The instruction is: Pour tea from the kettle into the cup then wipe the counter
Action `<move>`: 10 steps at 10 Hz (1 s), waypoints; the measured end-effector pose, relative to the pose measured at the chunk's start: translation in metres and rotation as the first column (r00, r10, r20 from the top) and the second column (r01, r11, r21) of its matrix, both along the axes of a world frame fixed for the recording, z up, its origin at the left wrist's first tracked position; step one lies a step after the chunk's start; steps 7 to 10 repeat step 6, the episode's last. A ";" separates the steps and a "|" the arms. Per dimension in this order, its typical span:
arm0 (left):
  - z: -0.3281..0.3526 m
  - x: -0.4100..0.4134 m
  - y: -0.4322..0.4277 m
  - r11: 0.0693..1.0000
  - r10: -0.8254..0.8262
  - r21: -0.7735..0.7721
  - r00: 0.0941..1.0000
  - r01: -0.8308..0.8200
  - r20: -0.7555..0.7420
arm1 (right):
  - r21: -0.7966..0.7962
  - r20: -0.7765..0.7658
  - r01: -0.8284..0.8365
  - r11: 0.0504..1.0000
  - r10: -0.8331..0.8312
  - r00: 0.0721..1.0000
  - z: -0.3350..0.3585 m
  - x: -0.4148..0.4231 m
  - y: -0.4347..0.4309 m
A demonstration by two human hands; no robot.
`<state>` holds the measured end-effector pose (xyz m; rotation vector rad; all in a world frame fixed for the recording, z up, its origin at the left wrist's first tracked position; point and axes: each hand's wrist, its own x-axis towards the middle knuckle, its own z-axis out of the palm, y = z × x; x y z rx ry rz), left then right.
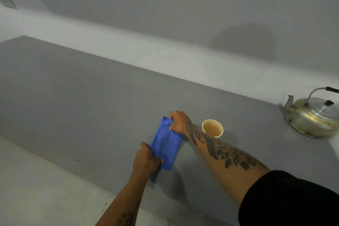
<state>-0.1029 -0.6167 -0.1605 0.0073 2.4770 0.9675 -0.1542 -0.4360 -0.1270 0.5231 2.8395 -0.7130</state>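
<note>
Head cam: both hands on the cloth, tea's poured, wiping is what's left.

Left hand [146, 159] pinches the near end of the blue cloth [165, 145], right hand [178, 122] grips the far end, cloth lying flat mid-counter [82, 97]. Cup [212, 128] sits full just beside the right wrist, so I'd sweep left, away from it, with flat, even pressure. Kettle [311, 115] is parked well apart at the counter's right edge.

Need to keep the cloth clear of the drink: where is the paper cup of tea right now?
In the head view, the cream paper cup of tea stands on the grey counter, right of the folded blue cloth, just behind the right forearm, with the metal kettle farther right.
</note>
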 end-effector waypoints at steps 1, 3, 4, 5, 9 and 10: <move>0.001 -0.001 0.000 0.999 -0.015 -0.051 1.000 0.015 0.002 | -0.013 -0.005 0.013 1.000 -0.013 1.000 -0.010 -0.003 -0.004; 0.001 -0.004 -0.005 0.995 -0.034 -0.089 0.999 0.036 0.021 | 0.032 0.040 -0.061 0.998 0.060 0.997 0.000 -0.005 -0.008; 0.002 -0.002 -0.010 0.993 -0.052 -0.103 0.998 0.055 0.030 | 0.057 0.010 -0.059 0.997 0.059 0.998 0.017 -0.005 0.001; 0.007 0.001 -0.017 0.989 -0.052 -0.131 0.996 0.062 0.078 | 0.069 -0.029 -0.031 0.997 0.033 0.999 0.049 0.004 0.017; 0.014 0.004 -0.025 0.972 -0.099 -0.210 0.995 0.101 0.018 | 0.096 -0.139 0.002 0.995 0.011 0.990 0.080 0.014 0.037; 0.014 0.004 -0.025 0.972 -0.099 -0.210 0.995 0.101 0.018 | 0.096 -0.139 0.002 0.995 0.011 0.990 0.080 0.014 0.037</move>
